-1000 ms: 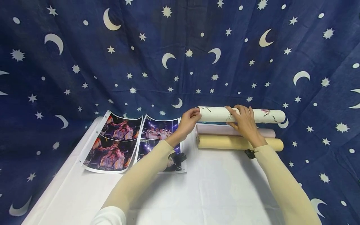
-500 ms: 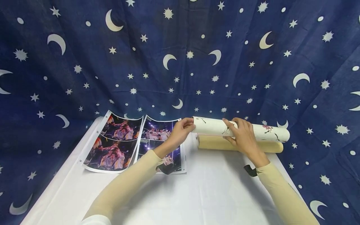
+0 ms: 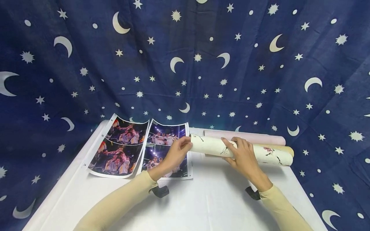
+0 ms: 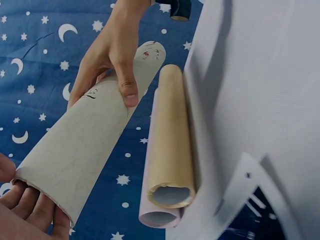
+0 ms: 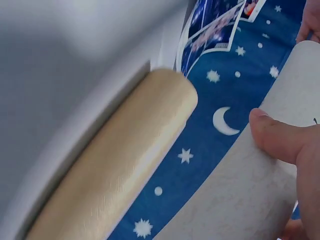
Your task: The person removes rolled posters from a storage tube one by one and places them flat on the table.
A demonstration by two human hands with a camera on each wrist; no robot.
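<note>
Both hands hold a cream paper roll [image 3: 209, 145] printed with dark twigs and red blossoms. At its left end, the left hand [image 3: 173, 157] pinches the rim. In the left wrist view, fingers [image 4: 30, 202] of that hand reach inside the hollow end, thumb outside. The right hand [image 3: 245, 160] grips the roll around its middle, its thumb [image 5: 277, 137] lying along the near side. The roll slants slightly down to the right and, in the head view, overlaps a yellow roll [image 3: 286, 149]. Behind that lies a pink roll [image 3: 245, 137].
Two glossy printed photo sheets, a left sheet [image 3: 114, 157] and a right sheet [image 3: 167, 134], lie with curled edges on the white-covered table [image 3: 199, 199]. A dark blue curtain [image 3: 185, 64] with moons and stars hangs behind.
The cream roll, in both hands, has come down and toward the person, shifting a little left. The pink roll, covered half a second ago, shows again; the yellow one is now mostly covered.
</note>
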